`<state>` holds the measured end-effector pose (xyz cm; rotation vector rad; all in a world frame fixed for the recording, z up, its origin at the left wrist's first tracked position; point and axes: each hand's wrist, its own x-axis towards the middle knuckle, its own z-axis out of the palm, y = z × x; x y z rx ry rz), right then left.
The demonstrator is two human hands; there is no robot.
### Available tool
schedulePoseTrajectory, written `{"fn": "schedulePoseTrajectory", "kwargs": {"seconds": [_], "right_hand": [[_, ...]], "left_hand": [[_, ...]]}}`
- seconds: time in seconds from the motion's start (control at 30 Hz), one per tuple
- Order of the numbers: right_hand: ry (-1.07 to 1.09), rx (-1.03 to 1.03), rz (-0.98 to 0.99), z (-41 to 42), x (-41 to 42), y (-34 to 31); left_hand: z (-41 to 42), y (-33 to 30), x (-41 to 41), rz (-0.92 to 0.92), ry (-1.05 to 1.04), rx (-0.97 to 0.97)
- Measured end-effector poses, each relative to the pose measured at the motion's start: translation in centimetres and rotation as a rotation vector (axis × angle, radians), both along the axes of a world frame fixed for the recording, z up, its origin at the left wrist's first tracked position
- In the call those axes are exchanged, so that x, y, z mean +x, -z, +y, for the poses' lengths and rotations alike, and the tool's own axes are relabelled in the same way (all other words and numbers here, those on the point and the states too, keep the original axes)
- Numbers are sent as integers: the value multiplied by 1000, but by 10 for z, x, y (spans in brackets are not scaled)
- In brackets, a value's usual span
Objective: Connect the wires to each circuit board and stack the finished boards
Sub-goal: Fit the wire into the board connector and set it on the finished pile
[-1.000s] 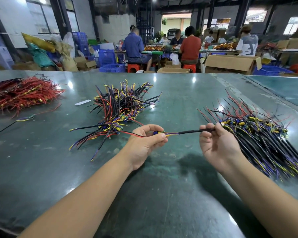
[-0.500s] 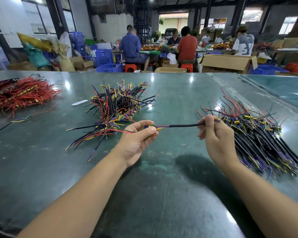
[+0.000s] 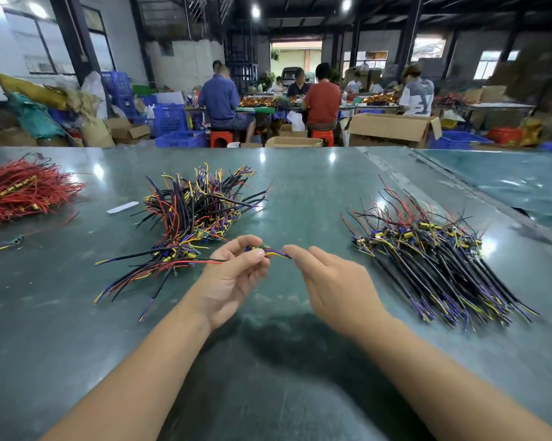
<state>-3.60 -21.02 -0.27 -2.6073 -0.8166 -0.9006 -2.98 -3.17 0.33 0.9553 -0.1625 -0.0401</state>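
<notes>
My left hand [image 3: 233, 278] pinches a small circuit board [image 3: 254, 248] between thumb and fingers, just above the green table [image 3: 268, 361]. Purple and yellow wires [image 3: 276, 252] run from the board to my right hand [image 3: 335, 281], whose fingertips pinch them close to the board. A red wire [image 3: 204, 261] trails left from the board. A loose heap of wired boards [image 3: 198, 211] lies behind my left hand. A neater pile of wired boards [image 3: 427, 249] lies to the right of my right hand.
A bundle of red wires [image 3: 20, 192] sits at the table's far left, with a white strip [image 3: 122, 207] beside it. A single stray wire [image 3: 1, 246] lies near the left edge. Several people sit working at tables beyond, among cardboard boxes [image 3: 392, 128] and blue crates [image 3: 180, 138].
My right hand has slid left along the wire, from its far end up close to the board. Both hands now sit nearly together.
</notes>
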Motion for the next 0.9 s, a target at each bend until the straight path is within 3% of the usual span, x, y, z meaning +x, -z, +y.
{"fn": "schedulePoseTrajectory", "kwargs": {"seconds": [0.17, 0.33, 0.43, 0.57, 0.63, 0.7, 0.8, 0.83, 0.9], "right_hand": [[-37, 96, 109, -8, 4, 4], [115, 537, -97, -33, 15, -18], [400, 481, -221, -69, 31, -26], [758, 290, 112, -116, 48, -13], [839, 216, 163, -119, 49, -8], [796, 210, 102, -112, 49, -8], [609, 257, 72, -93, 50, -4], [547, 271, 91, -87, 49, 0], [446, 285, 143, -75, 47, 8]], "left_hand": [[-3, -1, -1, 68, 51, 48], [7, -3, 0, 67, 121, 84], [9, -5, 1, 78, 83, 105], [11, -1, 5, 82, -39, 281], [14, -1, 9, 66, -183, 358], [23, -1, 14, 4, -463, 565], [41, 0, 19, -50, -983, 1084], [49, 2, 21, -38, -1084, 1233], [61, 5, 24, 98, -1065, 1450]]}}
